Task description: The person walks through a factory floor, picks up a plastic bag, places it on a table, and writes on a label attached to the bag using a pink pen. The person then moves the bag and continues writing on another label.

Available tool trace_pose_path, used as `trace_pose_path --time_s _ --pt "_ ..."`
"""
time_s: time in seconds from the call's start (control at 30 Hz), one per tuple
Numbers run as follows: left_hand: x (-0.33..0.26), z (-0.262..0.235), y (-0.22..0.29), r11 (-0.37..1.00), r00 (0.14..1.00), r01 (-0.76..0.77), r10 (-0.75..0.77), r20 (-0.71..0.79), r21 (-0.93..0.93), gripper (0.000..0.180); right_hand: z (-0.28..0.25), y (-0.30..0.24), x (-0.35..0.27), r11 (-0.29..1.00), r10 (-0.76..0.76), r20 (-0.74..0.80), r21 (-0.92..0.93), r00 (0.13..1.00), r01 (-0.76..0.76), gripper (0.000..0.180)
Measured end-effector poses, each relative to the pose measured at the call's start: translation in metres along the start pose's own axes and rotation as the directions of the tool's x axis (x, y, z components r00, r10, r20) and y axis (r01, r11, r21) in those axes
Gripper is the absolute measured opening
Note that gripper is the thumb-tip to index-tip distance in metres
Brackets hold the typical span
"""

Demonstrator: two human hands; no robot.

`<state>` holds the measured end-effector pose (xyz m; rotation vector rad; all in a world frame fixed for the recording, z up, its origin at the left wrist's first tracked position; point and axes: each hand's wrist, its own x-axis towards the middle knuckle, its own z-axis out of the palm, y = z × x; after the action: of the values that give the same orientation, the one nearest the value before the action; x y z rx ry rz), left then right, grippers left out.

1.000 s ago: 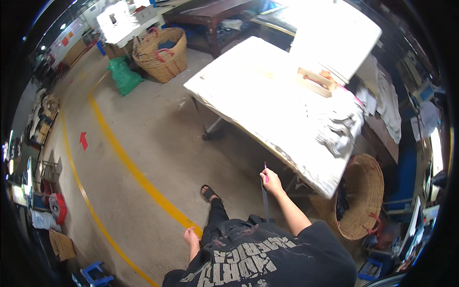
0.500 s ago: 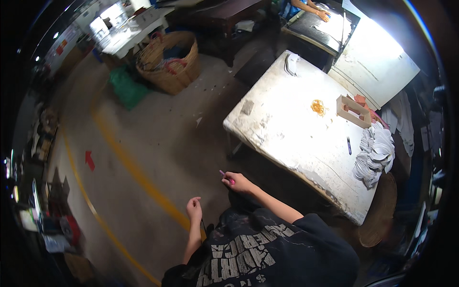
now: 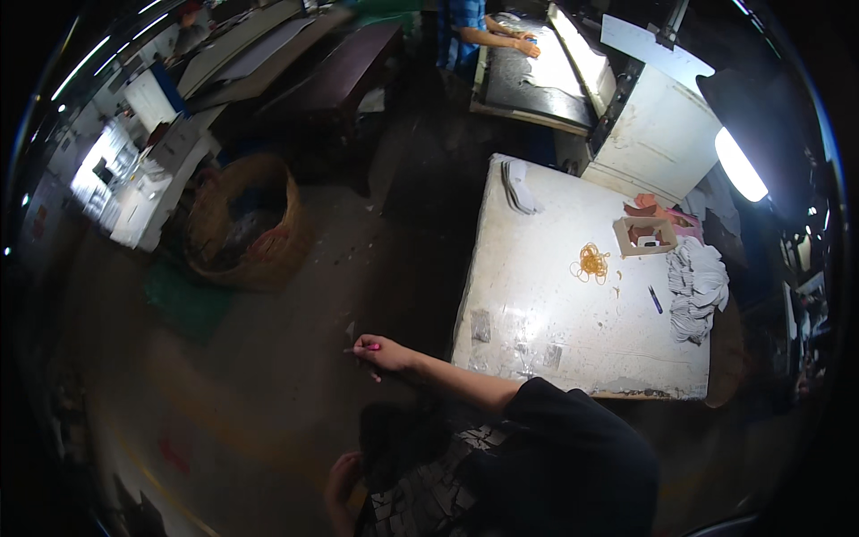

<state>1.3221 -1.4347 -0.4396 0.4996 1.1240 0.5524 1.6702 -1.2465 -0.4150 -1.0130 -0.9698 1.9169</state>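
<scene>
My right hand (image 3: 385,353) is closed around a slim pink and purple pen-like thing (image 3: 373,347), held out over the floor left of the white table (image 3: 537,295). Low in the picture, beside my dark shirt, my left hand (image 3: 344,471) hangs dim and partly cut off from sight, so its fingers cannot be made out. A loose heap of yellow rubber bands (image 3: 592,263) lies on the table. Behind it stands an open box (image 3: 646,249) with reddish-brown pieces inside. A dark blue pen-like tool (image 3: 656,300) rests beside a pile of pale cut pieces (image 3: 696,291).
Curved pale pieces (image 3: 519,188) lie at the table's far left corner. A wicker basket (image 3: 291,215) with cloth-like stuff stands on the floor to the left, by a green sack (image 3: 183,300). Another person's hands (image 3: 526,45) work at a dark-topped bench (image 3: 528,94).
The view has turned, and the table now stands straighter before me. My right hand, still holding the pink thing, appears farther left; my left hand has dropped lower, near my body.
</scene>
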Motion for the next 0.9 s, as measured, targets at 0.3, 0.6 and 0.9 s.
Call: trace_pose_path --time_s 0.3,0.6,0.9 --pt "0.164 -0.078 0.211 0.566 0.998 -0.067 0.052 0.046 0.821 0.018 -0.085 -0.069 0.075 0.951 0.034 -0.769 0.221 0.639 0.215 0.022" --pt "0.326 0.045 0.368 0.134 0.789 -0.518 0.456 0.411 0.845 0.015 -0.107 -0.145 0.044 0.841 -0.172 -0.974 -0.066 0.149 0.537 0.031" --pt "0.44 0.225 0.392 0.042 0.652 -0.732 0.335 0.68 0.68 0.015 -0.18 -0.193 -0.036 0.662 -0.168 -0.95 -0.306 -0.263 0.685 0.034"
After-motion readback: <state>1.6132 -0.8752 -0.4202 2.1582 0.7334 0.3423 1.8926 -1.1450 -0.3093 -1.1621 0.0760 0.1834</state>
